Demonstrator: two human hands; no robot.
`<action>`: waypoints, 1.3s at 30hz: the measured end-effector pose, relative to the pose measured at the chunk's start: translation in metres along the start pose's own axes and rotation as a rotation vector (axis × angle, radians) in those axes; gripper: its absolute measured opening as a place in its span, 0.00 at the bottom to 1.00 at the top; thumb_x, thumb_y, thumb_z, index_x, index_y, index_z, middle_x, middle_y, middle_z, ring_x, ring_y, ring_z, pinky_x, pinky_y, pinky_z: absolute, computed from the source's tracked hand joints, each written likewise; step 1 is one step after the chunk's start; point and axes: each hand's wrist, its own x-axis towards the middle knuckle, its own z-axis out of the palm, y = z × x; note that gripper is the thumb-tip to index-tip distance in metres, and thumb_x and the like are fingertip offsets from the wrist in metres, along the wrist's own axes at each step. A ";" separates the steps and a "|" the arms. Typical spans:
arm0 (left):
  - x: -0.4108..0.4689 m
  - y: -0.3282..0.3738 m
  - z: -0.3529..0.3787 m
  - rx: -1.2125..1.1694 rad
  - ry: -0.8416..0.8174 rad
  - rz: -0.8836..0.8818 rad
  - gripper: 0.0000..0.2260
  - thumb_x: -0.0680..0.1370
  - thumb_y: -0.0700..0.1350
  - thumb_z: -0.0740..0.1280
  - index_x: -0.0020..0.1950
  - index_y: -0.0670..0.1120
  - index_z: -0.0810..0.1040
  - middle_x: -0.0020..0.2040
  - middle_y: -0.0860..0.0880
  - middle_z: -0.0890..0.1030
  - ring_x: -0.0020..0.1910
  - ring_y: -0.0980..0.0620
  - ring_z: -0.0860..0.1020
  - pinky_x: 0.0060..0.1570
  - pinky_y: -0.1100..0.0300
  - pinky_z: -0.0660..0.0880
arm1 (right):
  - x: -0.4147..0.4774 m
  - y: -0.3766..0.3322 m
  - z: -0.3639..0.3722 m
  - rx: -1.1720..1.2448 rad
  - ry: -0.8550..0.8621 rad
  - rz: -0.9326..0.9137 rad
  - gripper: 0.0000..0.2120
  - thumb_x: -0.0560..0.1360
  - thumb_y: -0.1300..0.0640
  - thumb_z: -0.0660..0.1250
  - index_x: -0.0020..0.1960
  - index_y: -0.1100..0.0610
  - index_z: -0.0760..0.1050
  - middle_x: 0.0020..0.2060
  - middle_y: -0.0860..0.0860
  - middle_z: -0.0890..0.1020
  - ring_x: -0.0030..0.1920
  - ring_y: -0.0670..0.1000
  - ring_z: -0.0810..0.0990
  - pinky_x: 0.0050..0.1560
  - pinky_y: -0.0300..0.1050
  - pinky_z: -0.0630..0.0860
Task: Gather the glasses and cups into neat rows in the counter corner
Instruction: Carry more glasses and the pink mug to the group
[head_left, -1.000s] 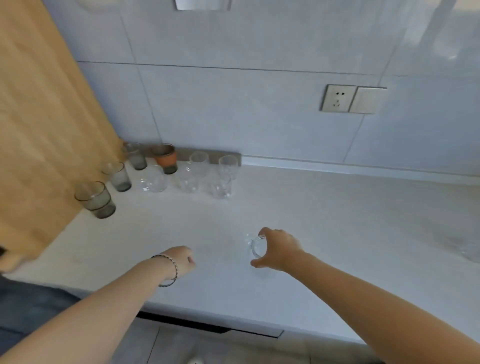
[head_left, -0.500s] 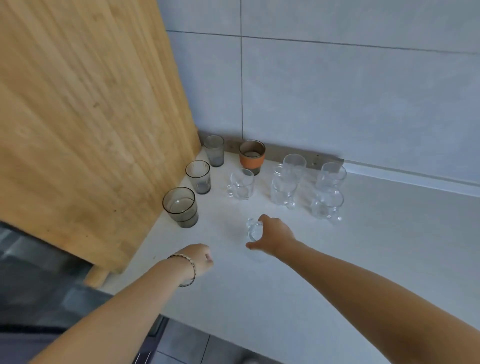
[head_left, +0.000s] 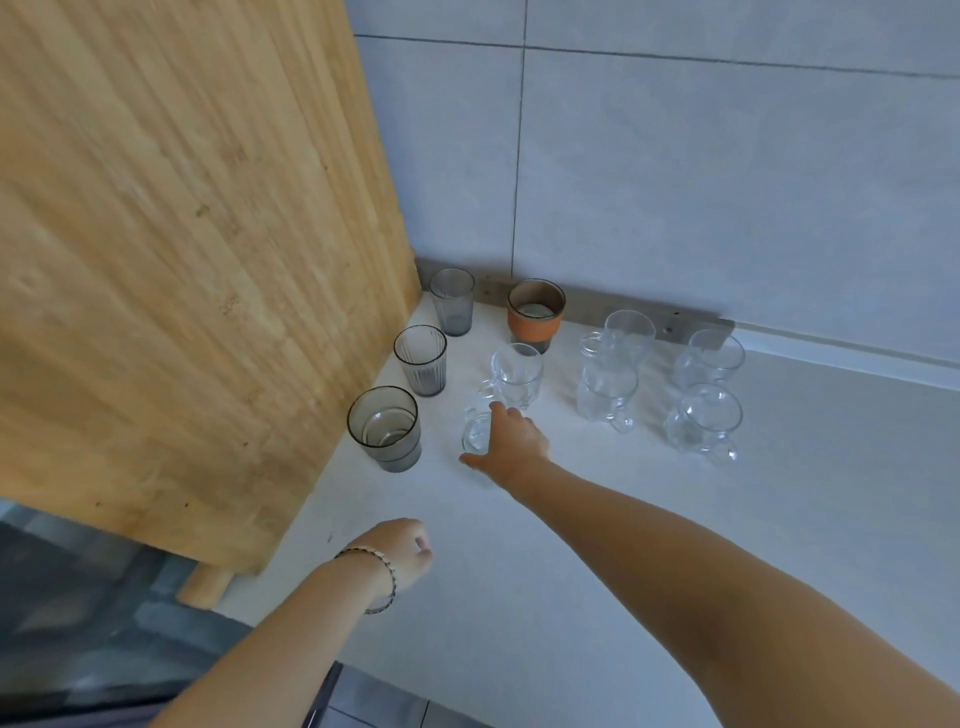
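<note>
My right hand grips a small clear glass cup, held just in front of another clear cup in the counter corner. Three grey ribbed tumblers stand in a line along the wooden panel; the nearest grey tumbler is just left of the held cup. An orange-banded cup stands at the back wall. Several clear handled cups form two short rows to the right. My left hand, with a bracelet on its wrist, hovers over the counter's front edge with fingers curled, holding nothing.
A tall wooden panel walls off the left side. Grey tiled wall runs behind the counter. The counter's front edge lies near my left wrist, with dark floor below.
My right hand has carried the clear cup forward and left into the corner, up to the other cups. The view swung closer to the corner. My left hand stayed near the front edge.
</note>
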 end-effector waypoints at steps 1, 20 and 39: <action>0.001 0.003 0.000 0.011 -0.002 -0.001 0.11 0.79 0.45 0.55 0.58 0.46 0.73 0.62 0.48 0.75 0.61 0.50 0.74 0.60 0.57 0.71 | -0.003 0.001 0.000 0.014 -0.005 0.008 0.39 0.70 0.43 0.71 0.72 0.57 0.57 0.65 0.56 0.71 0.66 0.57 0.71 0.62 0.50 0.72; 0.009 0.326 0.069 0.487 -0.056 0.556 0.06 0.77 0.43 0.56 0.41 0.49 0.69 0.57 0.45 0.78 0.53 0.47 0.75 0.58 0.57 0.71 | -0.242 0.359 -0.091 0.138 -0.165 0.557 0.24 0.78 0.47 0.61 0.71 0.55 0.65 0.71 0.52 0.69 0.71 0.52 0.66 0.69 0.47 0.64; -0.090 0.746 0.327 0.662 -0.174 0.817 0.05 0.77 0.42 0.56 0.44 0.49 0.71 0.47 0.47 0.76 0.46 0.50 0.71 0.49 0.61 0.69 | -0.485 0.775 -0.166 0.331 0.152 0.912 0.22 0.77 0.50 0.63 0.69 0.53 0.68 0.67 0.53 0.72 0.65 0.54 0.73 0.64 0.46 0.71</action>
